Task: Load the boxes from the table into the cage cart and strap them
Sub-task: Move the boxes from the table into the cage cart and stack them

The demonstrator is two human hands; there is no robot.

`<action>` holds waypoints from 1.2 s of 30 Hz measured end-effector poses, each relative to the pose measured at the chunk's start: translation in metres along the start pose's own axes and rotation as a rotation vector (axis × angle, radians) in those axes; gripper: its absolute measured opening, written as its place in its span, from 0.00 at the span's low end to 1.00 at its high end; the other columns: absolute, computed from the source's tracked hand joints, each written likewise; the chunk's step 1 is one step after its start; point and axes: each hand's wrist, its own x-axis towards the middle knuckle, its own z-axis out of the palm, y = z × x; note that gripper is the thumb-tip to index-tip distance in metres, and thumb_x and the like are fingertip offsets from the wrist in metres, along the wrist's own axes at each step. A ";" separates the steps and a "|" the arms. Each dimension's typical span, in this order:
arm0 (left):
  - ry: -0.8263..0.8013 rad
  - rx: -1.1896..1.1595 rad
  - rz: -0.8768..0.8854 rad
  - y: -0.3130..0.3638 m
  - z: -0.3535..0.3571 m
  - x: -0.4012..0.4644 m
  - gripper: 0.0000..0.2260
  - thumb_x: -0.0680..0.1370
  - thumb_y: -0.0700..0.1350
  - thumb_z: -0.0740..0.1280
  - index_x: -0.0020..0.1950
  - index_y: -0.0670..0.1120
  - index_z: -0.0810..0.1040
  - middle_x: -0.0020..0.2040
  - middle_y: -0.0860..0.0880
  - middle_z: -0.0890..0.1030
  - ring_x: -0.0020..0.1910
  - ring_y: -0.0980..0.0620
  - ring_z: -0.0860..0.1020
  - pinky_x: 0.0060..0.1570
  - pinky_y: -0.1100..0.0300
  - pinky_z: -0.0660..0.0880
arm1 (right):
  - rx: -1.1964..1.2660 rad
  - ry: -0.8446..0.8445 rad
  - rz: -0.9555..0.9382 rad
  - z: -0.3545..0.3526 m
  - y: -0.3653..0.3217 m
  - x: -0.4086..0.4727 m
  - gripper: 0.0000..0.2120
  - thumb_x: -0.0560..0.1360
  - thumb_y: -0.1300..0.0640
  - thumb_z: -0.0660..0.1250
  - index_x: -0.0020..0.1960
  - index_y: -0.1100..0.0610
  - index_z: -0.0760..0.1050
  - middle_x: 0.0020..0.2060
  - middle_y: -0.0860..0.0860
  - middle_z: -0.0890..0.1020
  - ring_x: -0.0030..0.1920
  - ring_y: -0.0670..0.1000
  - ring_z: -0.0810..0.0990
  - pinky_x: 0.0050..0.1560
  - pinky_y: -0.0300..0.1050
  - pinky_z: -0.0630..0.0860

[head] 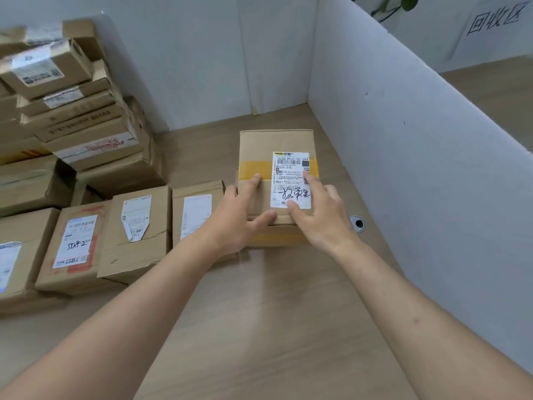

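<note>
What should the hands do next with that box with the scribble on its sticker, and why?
Probably curl the fingers round the box's sides and lift it. The left hand and right hand only lie on its top, fingers fairly straight, so nothing grips it yet, and it sits on the table.

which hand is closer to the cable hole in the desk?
Right. The right hand rests on the box just left of the cable hole; the left hand is further left.

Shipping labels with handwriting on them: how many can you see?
2. One on the brown cardboard box under both hands, its white label signed in black; one on the flat box's label at left. Others may be hidden.
</note>
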 end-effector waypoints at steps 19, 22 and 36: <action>0.137 0.114 0.092 0.044 -0.048 -0.186 0.41 0.78 0.66 0.67 0.85 0.58 0.51 0.70 0.43 0.69 0.68 0.43 0.72 0.63 0.52 0.71 | -0.098 0.095 -0.184 -0.053 -0.067 -0.178 0.37 0.79 0.40 0.67 0.83 0.45 0.57 0.63 0.52 0.71 0.61 0.52 0.75 0.53 0.42 0.68; 0.139 0.104 0.105 0.039 -0.057 -0.228 0.40 0.79 0.65 0.67 0.85 0.57 0.51 0.73 0.43 0.67 0.72 0.43 0.69 0.65 0.52 0.68 | -0.147 0.080 -0.204 -0.054 -0.087 -0.223 0.37 0.80 0.39 0.66 0.83 0.44 0.55 0.64 0.51 0.70 0.60 0.50 0.74 0.51 0.41 0.66; 0.209 0.152 0.137 -0.025 -0.119 -0.400 0.42 0.77 0.68 0.68 0.84 0.58 0.51 0.75 0.42 0.67 0.72 0.42 0.70 0.65 0.48 0.71 | -0.175 0.151 -0.296 0.007 -0.178 -0.384 0.37 0.79 0.39 0.65 0.83 0.45 0.54 0.67 0.53 0.69 0.58 0.49 0.72 0.52 0.43 0.67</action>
